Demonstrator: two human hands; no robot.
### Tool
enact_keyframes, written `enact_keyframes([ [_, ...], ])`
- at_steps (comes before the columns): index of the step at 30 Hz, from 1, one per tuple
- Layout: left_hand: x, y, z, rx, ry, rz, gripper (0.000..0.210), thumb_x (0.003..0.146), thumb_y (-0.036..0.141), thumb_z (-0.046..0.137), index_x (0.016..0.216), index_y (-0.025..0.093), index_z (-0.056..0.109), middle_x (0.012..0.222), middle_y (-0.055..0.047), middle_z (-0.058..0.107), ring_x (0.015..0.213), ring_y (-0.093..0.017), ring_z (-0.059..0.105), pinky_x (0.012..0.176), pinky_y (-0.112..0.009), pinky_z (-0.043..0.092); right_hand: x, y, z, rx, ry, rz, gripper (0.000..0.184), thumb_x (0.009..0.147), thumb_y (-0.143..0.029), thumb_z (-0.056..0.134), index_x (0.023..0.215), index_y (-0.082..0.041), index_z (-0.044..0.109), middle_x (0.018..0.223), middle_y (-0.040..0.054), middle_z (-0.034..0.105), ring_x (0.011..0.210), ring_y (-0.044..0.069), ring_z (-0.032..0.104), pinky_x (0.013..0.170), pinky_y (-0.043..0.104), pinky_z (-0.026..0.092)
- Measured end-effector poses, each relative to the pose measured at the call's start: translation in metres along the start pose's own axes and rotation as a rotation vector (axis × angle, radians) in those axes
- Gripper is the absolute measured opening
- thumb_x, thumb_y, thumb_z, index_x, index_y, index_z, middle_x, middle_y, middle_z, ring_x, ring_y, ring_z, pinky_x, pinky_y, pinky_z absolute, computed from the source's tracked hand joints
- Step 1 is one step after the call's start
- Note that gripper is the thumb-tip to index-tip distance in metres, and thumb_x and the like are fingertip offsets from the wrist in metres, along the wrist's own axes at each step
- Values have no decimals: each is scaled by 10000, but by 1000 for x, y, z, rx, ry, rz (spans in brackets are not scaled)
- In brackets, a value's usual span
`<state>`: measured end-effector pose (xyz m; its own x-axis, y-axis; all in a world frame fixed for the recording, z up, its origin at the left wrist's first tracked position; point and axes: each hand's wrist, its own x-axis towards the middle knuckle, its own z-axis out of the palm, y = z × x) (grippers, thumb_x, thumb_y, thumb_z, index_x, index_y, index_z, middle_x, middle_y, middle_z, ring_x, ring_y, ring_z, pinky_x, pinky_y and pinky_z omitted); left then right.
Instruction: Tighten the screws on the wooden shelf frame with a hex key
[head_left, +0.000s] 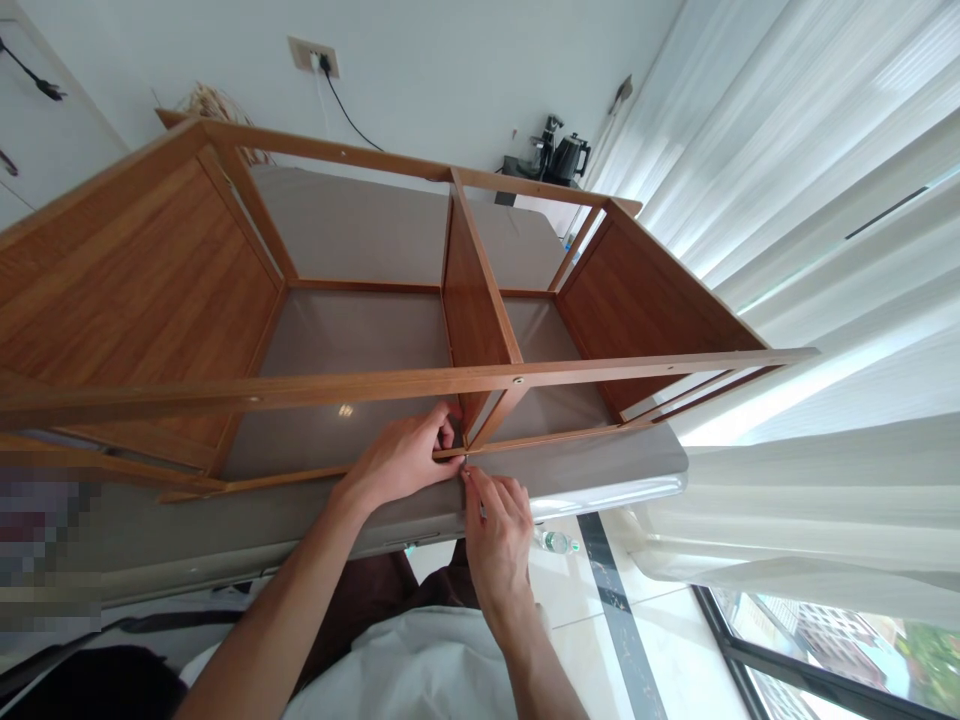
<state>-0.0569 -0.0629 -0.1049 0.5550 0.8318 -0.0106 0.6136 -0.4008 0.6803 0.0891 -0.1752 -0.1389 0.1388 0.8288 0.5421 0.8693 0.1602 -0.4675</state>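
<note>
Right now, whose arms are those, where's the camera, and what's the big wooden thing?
There's no robot here, just a person using two bare hands. The camera sits on that person's head, looking forward and down, so you see what's in front of them.

The big thing is a wooden frame resting on a grey table. It has a middle panel and a panel at each end, and you can see the tabletop through it.

The left hand grips the lower front rail beside the middle panel. The right hand is just below, its fingertips pinched together near the same joint. Whatever may be between them is too small to make out.
</note>
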Motion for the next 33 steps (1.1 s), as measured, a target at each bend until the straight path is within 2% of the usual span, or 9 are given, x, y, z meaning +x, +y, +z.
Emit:
enact_keyframes([
  [4, 0, 0, 0, 5, 1, 5, 257, 812, 375, 675, 907, 242, 477, 848, 35, 656, 719, -155, 608, 626, -270, 412, -2, -2, 2, -5, -4, 31, 171, 1005, -175, 536, 1026, -184, 705, 842, 46, 728, 776, 173, 625, 738, 314, 427],
  [9, 0, -2, 1, 5, 9, 16, 254, 809, 361, 681, 919, 243, 484, 829, 44, 652, 713, -150, 615, 622, -269, 411, -2, -2, 1, -27, -13, 3, 180, 1010, -174, 525, 1040, -187, 702, 864, 45, 737, 770, 174, 610, 725, 319, 415],
  [15, 1, -4, 2, -19, 14, 36, 337, 801, 338, 684, 1067, 260, 492, 866, 47, 661, 724, -153, 624, 626, -267, 423, -1, 1, -1, -104, -47, -64, 203, 1018, -173, 503, 1084, -210, 691, 888, 41, 746, 762, 184, 590, 709, 328, 389],
  [22, -1, -2, 0, 0, 22, 68, 385, 802, 327, 686, 1124, 263, 484, 878, 46, 670, 733, -159, 643, 619, -270, 413, 1, 0, -4, -154, -110, -91, 223, 1029, -194, 478, 1095, -210, 691, 896, 43, 742, 777, 188, 583, 728, 337, 376],
  [26, -2, -2, -2, 16, 27, 91, 393, 797, 311, 683, 1126, 258, 475, 883, 45, 681, 744, -162, 654, 631, -272, 415, 5, -5, -7, -88, -98, 16, 235, 1028, -250, 489, 1040, -225, 722, 840, 34, 724, 755, 177, 584, 736, 317, 394],
  [33, -3, -2, -1, 36, 37, 86, 386, 784, 302, 681, 1116, 249, 491, 889, 33, 689, 773, -174, 665, 671, -281, 437, 9, -9, -4, 81, -41, 378, 264, 967, -427, 563, 944, -243, 751, 818, 20, 725, 749, 189, 621, 703, 280, 434],
])
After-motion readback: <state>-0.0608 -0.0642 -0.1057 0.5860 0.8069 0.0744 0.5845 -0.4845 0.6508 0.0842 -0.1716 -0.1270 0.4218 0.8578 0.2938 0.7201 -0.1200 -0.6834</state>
